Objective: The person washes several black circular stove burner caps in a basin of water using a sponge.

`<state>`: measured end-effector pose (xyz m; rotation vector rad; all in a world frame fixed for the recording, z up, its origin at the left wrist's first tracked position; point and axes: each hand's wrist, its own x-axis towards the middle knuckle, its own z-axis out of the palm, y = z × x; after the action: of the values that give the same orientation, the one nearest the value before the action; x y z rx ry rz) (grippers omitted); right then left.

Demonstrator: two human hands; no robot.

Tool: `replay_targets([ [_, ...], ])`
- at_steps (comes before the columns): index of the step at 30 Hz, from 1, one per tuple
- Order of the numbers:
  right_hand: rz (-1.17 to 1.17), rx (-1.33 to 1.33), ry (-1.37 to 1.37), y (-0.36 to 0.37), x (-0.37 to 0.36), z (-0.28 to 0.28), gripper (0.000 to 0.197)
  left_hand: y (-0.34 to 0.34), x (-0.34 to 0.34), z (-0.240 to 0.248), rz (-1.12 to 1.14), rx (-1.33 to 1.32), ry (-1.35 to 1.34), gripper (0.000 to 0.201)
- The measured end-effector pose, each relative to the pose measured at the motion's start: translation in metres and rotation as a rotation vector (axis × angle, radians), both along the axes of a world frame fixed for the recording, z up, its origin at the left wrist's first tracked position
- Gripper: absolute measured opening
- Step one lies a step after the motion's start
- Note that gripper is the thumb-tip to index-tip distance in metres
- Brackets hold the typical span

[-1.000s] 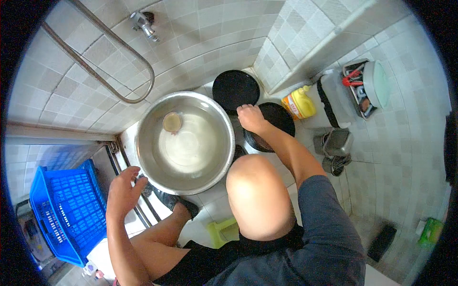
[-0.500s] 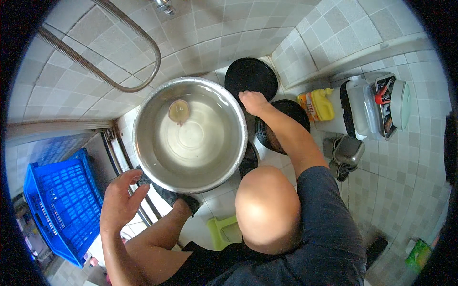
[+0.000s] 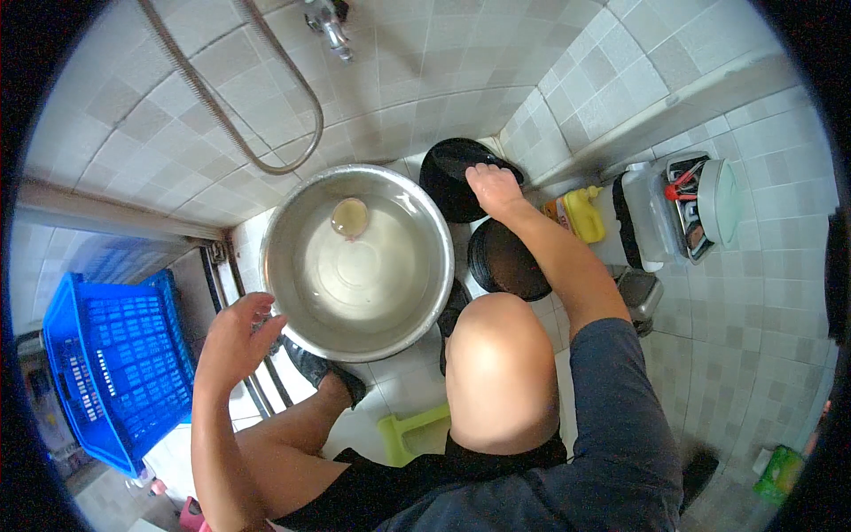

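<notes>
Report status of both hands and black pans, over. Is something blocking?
Left hand by basin, seemingly empty. Right hand grips farther pan. Nearer pan partly under right forearm; no clear blockage.

Dish [image 3: 350,218] in basin [image 3: 288,266], basket [image 3: 115,363] to the left, pans [image 3: 511,259] right, jug [image 3: 585,215] beyond pans

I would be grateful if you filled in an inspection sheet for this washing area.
Surface: light tiled floor.
Job's things: metal basin holding liquid, with a small round object inside; upper black round pan; lower black round pan.
Clutter: blue basket at left; yellow jug and metal tin at right; green stool near the person.
Hands: right hand has its fingers on the upper pan's rim; left hand is open beside the basin, contact unclear.
Cables: nothing seen; a metal hose hangs by the wall.
Surroundings: tiled walls, tap.
</notes>
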<state>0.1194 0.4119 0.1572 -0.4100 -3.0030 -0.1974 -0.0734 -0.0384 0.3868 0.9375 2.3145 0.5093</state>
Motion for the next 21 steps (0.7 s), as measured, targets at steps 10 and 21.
replay_targets([
  [10, 0.455, 0.014, 0.158, -0.098, 0.023, 0.129, 0.01, -0.022, 0.009, -0.047, -0.027, -0.053, 0.068, 0.044],
  [21, 0.914, -0.251, 0.092, -0.203, -0.053, 0.023, 0.003, -0.009, 0.051, -0.149, -0.344, -0.29, 0.253, 0.055],
])
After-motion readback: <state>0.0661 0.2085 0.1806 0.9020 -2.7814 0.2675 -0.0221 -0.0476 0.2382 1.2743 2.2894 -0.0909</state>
